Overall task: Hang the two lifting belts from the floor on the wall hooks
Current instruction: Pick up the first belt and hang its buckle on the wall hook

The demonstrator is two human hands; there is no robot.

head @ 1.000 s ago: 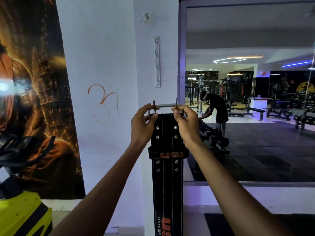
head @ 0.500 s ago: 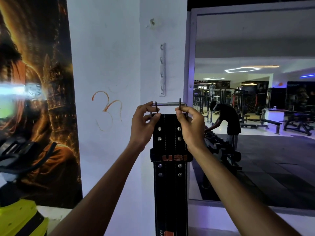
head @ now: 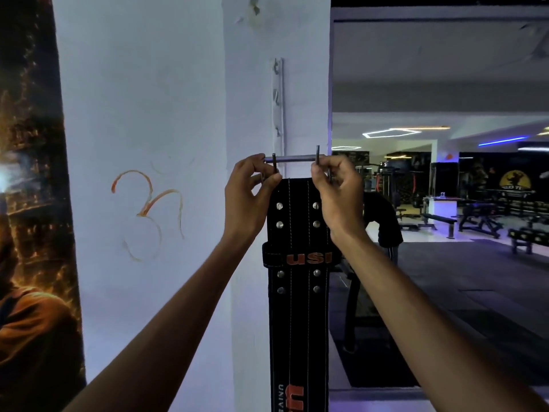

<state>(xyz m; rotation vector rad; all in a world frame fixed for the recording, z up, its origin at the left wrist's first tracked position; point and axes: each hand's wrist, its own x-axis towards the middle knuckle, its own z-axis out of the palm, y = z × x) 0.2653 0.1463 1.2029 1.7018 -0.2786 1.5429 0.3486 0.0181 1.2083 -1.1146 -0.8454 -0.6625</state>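
Nearest, two bare forearms rose from the bottom edge toward the middle of the view. Between them a black lifting belt (head: 298, 292) hung with its long axis vertical, its buckle end up and its free end running down out of sight; orange "USI" lettering sat on a keeper loop across it, with metal rivets above and below. The left hand (head: 248, 197) pinched the left end of the metal buckle (head: 294, 159), thumb and fingers pressed together around a prong, while the right hand (head: 337, 193) pinched the right end in the same way. The buckle's bar lay horizontal, its two prongs pointing up. Just behind it, on the white pillar (head: 252, 114), a narrow vertical hook rail (head: 278, 108) carried several small hooks, its lower end meeting the bar; whether the buckle touched a hook could not be told. Left of the pillar was an orange mark (head: 148, 209) on the wall, and farther left a dark poster (head: 29, 203). On the right, a mirror (head: 445, 203) showed gym benches.
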